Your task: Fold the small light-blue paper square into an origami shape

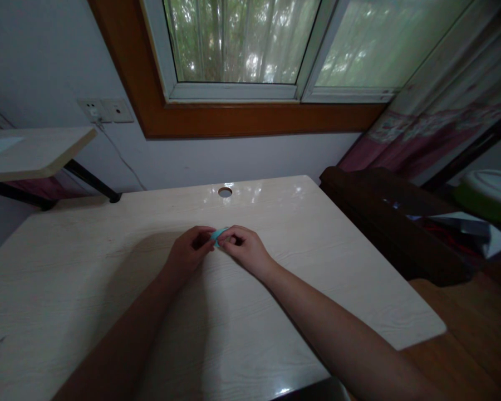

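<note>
Both my hands meet over the middle of a pale wooden table [87, 289]. Between the fingertips sits a small turquoise object [217, 235], perhaps a piece of paper; most of it is hidden by my fingers. My left hand [190, 248] pinches its left side with curled fingers. My right hand [244, 248] grips its right side, fingers closed around it. Both forearms stretch from the near edge across the tabletop.
A round cable hole [225, 192] lies near the table's far edge under a window. A smaller shelf-like table [33, 150] stands at the left, wall sockets [105, 110] above it. Dark wooden furniture [392, 223] and a curtain stand at the right.
</note>
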The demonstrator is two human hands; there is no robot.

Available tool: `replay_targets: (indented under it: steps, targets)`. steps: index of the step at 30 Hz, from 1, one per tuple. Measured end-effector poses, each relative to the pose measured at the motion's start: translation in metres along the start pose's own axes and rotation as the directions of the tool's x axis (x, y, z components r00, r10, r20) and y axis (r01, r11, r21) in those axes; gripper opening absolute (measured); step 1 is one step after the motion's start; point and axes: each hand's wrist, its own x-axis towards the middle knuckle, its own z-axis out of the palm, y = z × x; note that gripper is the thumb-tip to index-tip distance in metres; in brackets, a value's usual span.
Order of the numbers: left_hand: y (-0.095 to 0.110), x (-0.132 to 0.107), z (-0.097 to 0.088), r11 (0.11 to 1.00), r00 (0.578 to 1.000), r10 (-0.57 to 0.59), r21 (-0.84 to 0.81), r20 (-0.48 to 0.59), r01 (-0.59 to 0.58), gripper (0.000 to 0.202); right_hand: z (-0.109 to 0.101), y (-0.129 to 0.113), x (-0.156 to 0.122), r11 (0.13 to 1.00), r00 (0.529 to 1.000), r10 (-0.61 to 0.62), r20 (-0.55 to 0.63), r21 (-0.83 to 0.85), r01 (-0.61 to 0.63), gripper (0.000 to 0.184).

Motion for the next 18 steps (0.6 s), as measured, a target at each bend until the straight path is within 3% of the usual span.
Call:
replay_targets:
  steps: [12,18]
  targets:
    - [0.008,-0.001,0.001,1.0,1.0,-0.015,0.004,-0.012,0.015,0.031,0.001,0.001,0.0,1.0,1.0,0.008,0.002,0.016,-0.008,0.013]
    - [0.011,-0.001,0.0,0.994,1.0,0.017,0.106,-0.018,-0.015,0.031,0.0,0.004,0.0,0.999,0.999,0.037,-0.005,0.029,-0.037,0.016]
